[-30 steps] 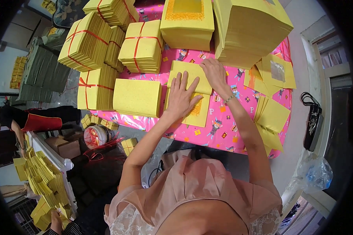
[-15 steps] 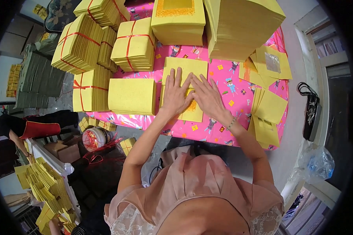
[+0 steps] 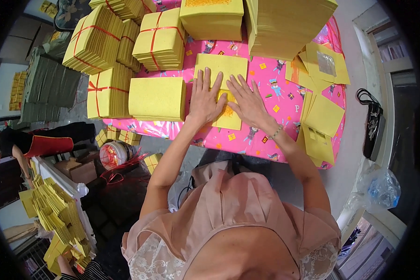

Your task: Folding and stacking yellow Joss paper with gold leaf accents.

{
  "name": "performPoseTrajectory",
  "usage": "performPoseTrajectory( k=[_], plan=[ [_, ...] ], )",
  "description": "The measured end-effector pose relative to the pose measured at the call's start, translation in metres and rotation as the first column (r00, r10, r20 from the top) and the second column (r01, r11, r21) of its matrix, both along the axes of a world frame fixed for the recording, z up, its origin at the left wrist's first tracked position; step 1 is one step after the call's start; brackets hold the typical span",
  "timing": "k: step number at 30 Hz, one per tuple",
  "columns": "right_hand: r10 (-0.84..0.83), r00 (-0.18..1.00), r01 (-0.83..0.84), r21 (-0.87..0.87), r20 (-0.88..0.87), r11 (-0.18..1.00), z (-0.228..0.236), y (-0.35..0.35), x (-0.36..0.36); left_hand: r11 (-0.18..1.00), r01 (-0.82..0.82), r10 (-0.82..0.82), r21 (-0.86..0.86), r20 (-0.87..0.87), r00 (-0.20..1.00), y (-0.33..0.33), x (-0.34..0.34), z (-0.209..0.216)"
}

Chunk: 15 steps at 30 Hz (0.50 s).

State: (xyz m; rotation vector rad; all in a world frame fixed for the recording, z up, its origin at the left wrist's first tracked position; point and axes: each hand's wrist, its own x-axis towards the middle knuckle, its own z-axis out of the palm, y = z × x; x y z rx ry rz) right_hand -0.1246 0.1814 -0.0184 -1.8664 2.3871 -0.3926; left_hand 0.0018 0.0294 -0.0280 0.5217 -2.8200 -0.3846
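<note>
left hand and right hand lay flat, spread, on yellow paper at the near side of the pink-covered bench; loose stack sat left.

Hands closer together than at first

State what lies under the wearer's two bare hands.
Flat yellow paper with an orange patch shows around the left hand and right hand, on pink patterned tablecloth; what they cover cannot be seen.
</note>
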Motion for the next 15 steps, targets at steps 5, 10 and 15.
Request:
performPoseTrajectory(
  k=[5,10,15],
  plan=[
    [-0.019,1.000,0.018,-0.068,-0.016,0.998,0.004,-0.007,0.001,1.000,-0.018,0.018,0.008,-0.003,1.000,-0.004,0.003,0.002],
    [-0.034,0.999,0.035,-0.305,0.010,0.952,-0.004,-0.018,-0.014,0.972,-0.113,0.170,0.206,-0.281,0.944,0.021,0.006,0.019],
    [-0.039,0.995,-0.017,-0.538,-0.092,0.843,-0.003,-0.021,-0.024,0.538,-0.059,0.611,0.841,-0.340,0.715,0.038,-0.012,0.008]
  ],
)
